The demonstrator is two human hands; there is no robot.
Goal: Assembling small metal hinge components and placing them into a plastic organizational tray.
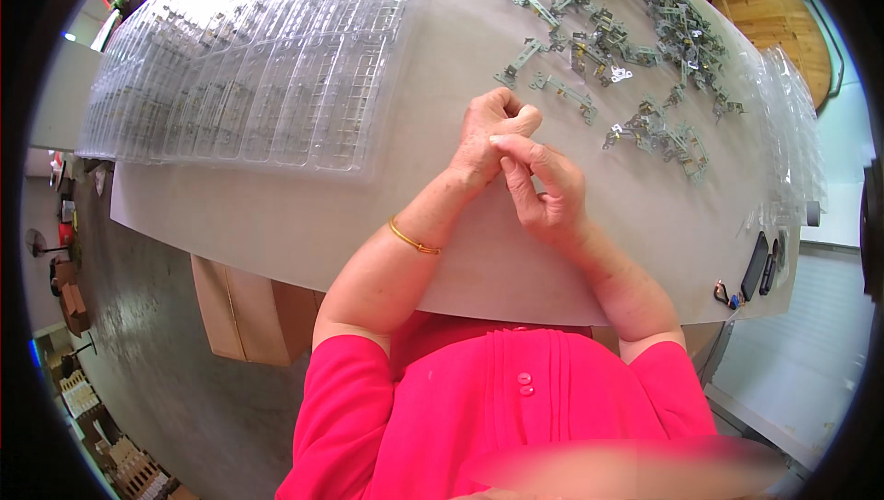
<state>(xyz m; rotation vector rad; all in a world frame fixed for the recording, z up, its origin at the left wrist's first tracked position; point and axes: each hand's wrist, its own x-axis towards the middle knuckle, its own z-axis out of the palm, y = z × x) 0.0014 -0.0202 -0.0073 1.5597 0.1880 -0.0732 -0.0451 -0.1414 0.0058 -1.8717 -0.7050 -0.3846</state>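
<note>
The pale worktable (276, 224) fills the view, and up and to the left of the hands lie rows of clear plastic blister trays (267, 67), their pockets too glassy for me to tell filled from empty. Up and to the right, within reach, a loose heap of small metal brackets (626, 49) is scattered, which I judge to mean much is left to handle. The left hand (488, 136) is curled into a loose fist against the half-curled right hand (543, 187); whether either pinches a part, I cannot tell.
</note>
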